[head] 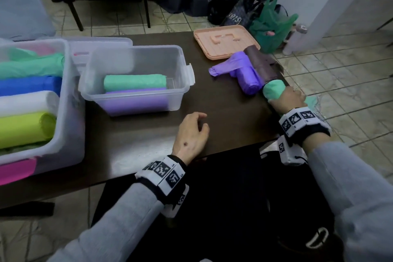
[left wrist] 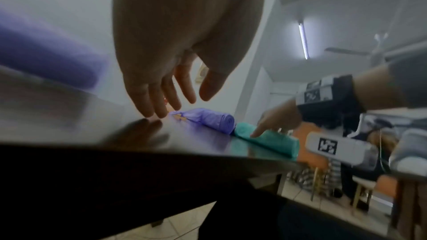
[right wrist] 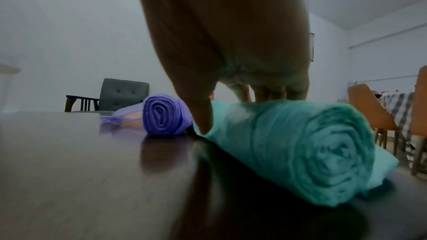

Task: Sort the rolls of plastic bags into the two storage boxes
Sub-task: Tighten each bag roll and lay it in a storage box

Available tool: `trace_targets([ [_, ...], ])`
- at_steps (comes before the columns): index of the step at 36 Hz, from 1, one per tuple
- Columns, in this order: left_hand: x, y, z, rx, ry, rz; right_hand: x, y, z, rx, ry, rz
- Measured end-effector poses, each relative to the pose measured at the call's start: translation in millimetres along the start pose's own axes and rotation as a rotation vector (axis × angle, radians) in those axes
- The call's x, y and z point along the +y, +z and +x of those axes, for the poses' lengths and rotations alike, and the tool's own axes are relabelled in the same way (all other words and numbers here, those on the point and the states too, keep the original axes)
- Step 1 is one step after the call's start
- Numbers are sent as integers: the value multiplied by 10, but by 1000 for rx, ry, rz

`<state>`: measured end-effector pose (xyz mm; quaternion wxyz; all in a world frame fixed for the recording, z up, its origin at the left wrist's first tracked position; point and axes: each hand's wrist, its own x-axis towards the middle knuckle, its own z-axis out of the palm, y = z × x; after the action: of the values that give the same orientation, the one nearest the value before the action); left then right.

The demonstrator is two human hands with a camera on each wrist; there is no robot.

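A green roll [head: 273, 90] [right wrist: 300, 145] lies at the right edge of the dark table [head: 223, 117]. My right hand [head: 287, 100] [right wrist: 233, 114] grips it, thumb on the near side and fingers over the top. A purple roll [head: 247, 78] [left wrist: 215, 119] with a loose tail lies beside it, and a brown roll [head: 261, 64] just behind. My left hand [head: 202, 121] [left wrist: 161, 109] rests near the table's front edge, fingers loose, holding nothing. The small clear box [head: 182, 66] holds a green and a purple roll. The large clear box [head: 66, 70] at left holds several coloured rolls.
A peach tray-like lid [head: 225, 41] lies at the far edge of the table. A clear lid [head: 100, 42] sits behind the small box. Bags [head: 268, 23] stand on the tiled floor beyond the table. Bare tabletop lies between the small box and the loose rolls.
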<state>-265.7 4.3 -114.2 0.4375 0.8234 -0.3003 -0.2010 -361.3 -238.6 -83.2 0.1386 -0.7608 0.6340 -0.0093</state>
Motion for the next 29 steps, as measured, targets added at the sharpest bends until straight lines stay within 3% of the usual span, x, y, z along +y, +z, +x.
trace_targets([
  [3, -95, 51, 32, -3, 91, 85, 18, -1, -67, -8, 6, -48],
  [8, -245, 95, 68, 31, 163, 153, -78, 42, -253, -150, 13, -28],
  [12, -295, 59, 48, 64, 188, 105, -157, 95, -427, -285, -117, -48],
  [16, -327, 16, 34, 64, 227, 86, -299, 68, -601, -332, -252, 10],
  [23, -322, -20, 50, 106, 241, 9, -623, -180, -769, -236, -701, 258],
  [27, -337, -36, 97, 108, 183, -29, -770, -254, -821, 52, -882, -71],
  [29, -342, -51, 136, 94, 117, -83, -800, -228, -858, 79, -929, -259],
])
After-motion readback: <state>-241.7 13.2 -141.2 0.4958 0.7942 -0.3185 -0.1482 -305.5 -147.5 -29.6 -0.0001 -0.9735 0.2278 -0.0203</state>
